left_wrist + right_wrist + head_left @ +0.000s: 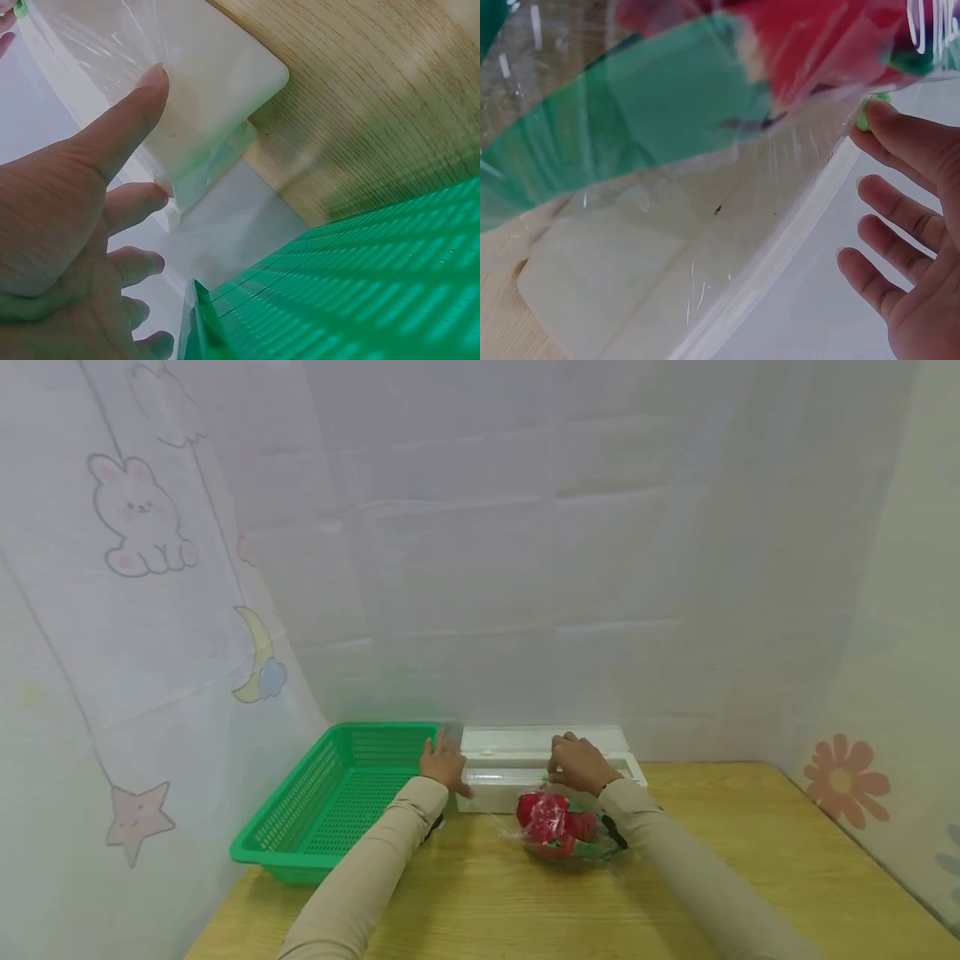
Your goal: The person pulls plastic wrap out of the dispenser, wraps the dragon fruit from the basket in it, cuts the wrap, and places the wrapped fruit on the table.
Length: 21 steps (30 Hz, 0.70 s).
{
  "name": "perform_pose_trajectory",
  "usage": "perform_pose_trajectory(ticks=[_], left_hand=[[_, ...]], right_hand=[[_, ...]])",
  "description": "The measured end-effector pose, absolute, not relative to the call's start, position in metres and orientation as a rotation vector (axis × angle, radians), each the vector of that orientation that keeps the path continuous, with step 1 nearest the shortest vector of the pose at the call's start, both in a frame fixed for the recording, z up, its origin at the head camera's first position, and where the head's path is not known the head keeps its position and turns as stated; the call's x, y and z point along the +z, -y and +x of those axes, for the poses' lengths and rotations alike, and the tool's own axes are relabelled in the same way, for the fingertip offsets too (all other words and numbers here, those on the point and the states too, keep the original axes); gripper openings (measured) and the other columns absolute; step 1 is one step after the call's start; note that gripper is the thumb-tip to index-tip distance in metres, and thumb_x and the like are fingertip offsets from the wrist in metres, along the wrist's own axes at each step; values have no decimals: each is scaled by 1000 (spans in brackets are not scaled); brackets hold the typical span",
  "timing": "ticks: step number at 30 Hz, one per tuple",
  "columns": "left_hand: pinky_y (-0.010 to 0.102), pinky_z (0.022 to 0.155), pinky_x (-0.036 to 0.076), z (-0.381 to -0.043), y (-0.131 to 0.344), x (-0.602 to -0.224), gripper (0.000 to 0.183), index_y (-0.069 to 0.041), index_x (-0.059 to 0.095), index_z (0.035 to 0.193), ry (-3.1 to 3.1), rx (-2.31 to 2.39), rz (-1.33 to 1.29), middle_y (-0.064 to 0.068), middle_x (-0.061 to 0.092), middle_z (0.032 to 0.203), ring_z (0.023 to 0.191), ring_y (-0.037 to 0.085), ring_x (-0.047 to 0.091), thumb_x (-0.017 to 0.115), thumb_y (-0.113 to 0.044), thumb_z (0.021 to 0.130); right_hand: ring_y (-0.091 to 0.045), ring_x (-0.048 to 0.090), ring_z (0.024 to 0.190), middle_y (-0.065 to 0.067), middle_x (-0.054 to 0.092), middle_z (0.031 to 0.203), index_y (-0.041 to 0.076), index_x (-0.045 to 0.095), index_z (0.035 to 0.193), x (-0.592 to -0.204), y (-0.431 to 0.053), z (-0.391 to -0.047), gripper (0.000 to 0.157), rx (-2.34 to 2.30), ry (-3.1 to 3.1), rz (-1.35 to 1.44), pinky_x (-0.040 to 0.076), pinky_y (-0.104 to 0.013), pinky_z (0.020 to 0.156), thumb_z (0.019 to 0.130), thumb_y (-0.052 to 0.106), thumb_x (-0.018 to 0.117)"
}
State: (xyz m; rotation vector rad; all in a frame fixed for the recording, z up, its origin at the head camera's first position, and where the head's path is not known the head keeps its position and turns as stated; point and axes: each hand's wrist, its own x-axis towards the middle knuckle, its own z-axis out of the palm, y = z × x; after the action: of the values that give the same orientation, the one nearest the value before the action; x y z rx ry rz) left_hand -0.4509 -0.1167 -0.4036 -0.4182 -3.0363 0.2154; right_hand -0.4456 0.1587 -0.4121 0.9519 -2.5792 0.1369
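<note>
A white cling film dispenser (487, 800) stands on the table with its lid (540, 739) raised at the back. Clear film (97, 52) stretches over its front. My left hand (446, 767) is at the dispenser's left end, its thumb resting on the film and the other fingers spread. Between thumb and index finger, my right hand (922, 217) pinches a small green slider knob (863, 118) at the dispenser's edge; its other fingers are loosely extended. In front of the dispenser lies a red and green bundle (551, 822) under clear film; its exact kind is unclear.
To the left is a green perforated plastic basket (247, 852), its right wall close beside my left hand. The wooden table (480, 902) ends against pale printed cloth (495, 568) at the back and sides.
</note>
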Motion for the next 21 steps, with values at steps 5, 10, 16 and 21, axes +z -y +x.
perform_pose_trajectory(ticks=[5, 10, 16, 21], left_hand=[[53, 120, 14, -449, 117, -398, 70, -18, 63, 137, 3029, 228, -398, 14, 36, 157, 152, 36, 13, 82, -51, 78], [52, 121, 15, -449, 115, -400, 70, -19, 63, 137, 3024, 258, -386, 13, 36, 157, 152, 35, 13, 81, -53, 79], [53, 120, 16, -451, 112, -405, 70, -17, 65, 135, 3037, 245, -425, 15, 38, 156, 151, 37, 15, 82, -53, 77], [52, 120, 17, -453, 113, -405, 68, -19, 66, 133, 3013, 281, -387, 13, 42, 154, 151, 35, 18, 82, -54, 77]], right_hand=[[-18, 45, 72, 1, 55, 77, 10, 81, 78, -410, -160, -448, 5, 162, 2565, 971, 44, -33, 63, 83, 11, 82], [-18, 45, 72, 1, 55, 77, 11, 81, 79, -412, -162, -448, 3, 156, 2570, 962, 43, -33, 62, 82, 12, 82], [-16, 43, 72, 4, 54, 76, 14, 81, 79, -417, -165, -447, 3, 136, 2607, 925, 41, -31, 61, 81, 15, 84], [-18, 46, 75, 3, 55, 77, 12, 81, 80, -416, -164, -446, 4, 147, 2583, 911, 42, -35, 64, 80, 16, 84]])
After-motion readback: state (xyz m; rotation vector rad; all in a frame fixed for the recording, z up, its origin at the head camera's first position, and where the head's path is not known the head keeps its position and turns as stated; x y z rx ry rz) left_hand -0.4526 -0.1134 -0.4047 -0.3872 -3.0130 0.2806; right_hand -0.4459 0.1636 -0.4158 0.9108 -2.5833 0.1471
